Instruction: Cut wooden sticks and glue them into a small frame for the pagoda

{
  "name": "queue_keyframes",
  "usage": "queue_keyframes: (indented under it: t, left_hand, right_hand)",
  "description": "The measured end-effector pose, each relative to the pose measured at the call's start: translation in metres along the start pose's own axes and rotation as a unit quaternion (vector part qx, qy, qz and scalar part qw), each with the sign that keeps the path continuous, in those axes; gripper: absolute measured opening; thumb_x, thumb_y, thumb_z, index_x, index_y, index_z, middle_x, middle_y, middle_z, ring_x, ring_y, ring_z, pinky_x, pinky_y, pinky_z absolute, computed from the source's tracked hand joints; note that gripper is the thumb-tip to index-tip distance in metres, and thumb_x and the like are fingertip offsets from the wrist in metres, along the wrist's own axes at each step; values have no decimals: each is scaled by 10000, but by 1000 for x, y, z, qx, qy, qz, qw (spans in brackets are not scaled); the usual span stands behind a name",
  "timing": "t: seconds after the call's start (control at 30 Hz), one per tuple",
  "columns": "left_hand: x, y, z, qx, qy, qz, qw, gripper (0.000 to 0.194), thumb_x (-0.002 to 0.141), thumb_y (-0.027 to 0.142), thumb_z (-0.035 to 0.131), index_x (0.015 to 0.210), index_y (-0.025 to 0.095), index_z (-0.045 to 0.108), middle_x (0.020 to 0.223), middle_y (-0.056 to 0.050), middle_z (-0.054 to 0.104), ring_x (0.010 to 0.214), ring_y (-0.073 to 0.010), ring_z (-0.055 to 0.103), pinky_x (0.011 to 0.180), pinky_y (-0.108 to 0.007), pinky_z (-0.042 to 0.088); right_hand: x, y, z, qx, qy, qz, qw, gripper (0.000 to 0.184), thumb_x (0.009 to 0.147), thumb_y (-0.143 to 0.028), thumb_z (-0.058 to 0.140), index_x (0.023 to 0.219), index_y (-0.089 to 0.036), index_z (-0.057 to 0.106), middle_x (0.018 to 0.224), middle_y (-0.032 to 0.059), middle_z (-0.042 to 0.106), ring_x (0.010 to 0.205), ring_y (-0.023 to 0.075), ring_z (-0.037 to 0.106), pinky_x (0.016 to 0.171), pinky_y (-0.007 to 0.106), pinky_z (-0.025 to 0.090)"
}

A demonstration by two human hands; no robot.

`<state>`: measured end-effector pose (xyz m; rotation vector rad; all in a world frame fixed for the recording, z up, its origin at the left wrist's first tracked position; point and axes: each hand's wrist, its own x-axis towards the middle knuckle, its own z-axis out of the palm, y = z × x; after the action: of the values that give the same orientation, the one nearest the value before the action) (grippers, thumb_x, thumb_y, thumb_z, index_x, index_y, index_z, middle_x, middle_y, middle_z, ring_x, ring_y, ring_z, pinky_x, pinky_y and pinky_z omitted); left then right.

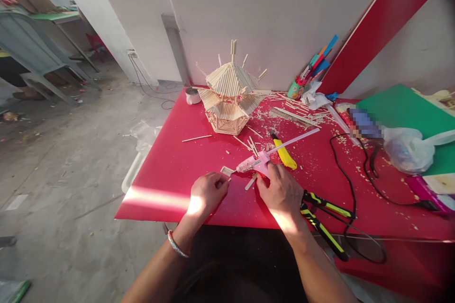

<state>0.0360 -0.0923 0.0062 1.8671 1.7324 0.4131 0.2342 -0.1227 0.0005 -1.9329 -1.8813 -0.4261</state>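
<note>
My right hand (280, 189) is wrapped round the handle of a pink glue gun (250, 164) with a long glue stick (295, 140) jutting from its back. The nozzle points left and meets a small rectangular frame of pale sticks (227, 171). My left hand (209, 192) pinches this frame at its near end, just above the red table. Beyond both hands stands a pagoda model (232, 94) built of thin wooden sticks, with two tiered roofs. A flat wooden stick (250, 182) lies under the glue gun.
A yellow utility knife (284, 151) lies behind the glue gun. Green-black pliers (327, 222) and a black cable (336, 165) are by my right forearm. Loose sticks (298, 111) and shavings litter the back right. A metal cup (193, 96) stands near the back left corner.
</note>
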Motion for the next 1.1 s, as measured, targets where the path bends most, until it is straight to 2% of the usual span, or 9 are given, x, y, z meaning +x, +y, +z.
queue_keyframes:
  t: [0.2,0.67,1.1]
  left_hand:
    - [0,-1,1,3,5,5,1000,181,828,268,618,684,193,697,648,4,635,607,-125,541,556,-234,302]
    - [-1,3,-2,-4,-3,0,1000,163,828,238,616,692,185,690,660,1,637,620,-127,543,569,-233,308]
    - [-2,1,-1,3,2,1,1000,171,825,247,609,685,189,690,666,-6,637,631,-137,554,569,-237,318]
  right_hand:
    - [0,0,1,6,2,-8,1000,189,901,-321,573,1005,-173,629,848,48,637,733,176,557,627,277,336]
    - [-2,-1,-1,11,-30,-13,999,191,877,-297,592,1020,-174,625,859,39,638,722,175,555,613,293,312]
    - [-1,-1,-2,17,-31,-16,999,182,884,-280,561,1019,-172,619,861,46,642,720,182,556,622,294,313]
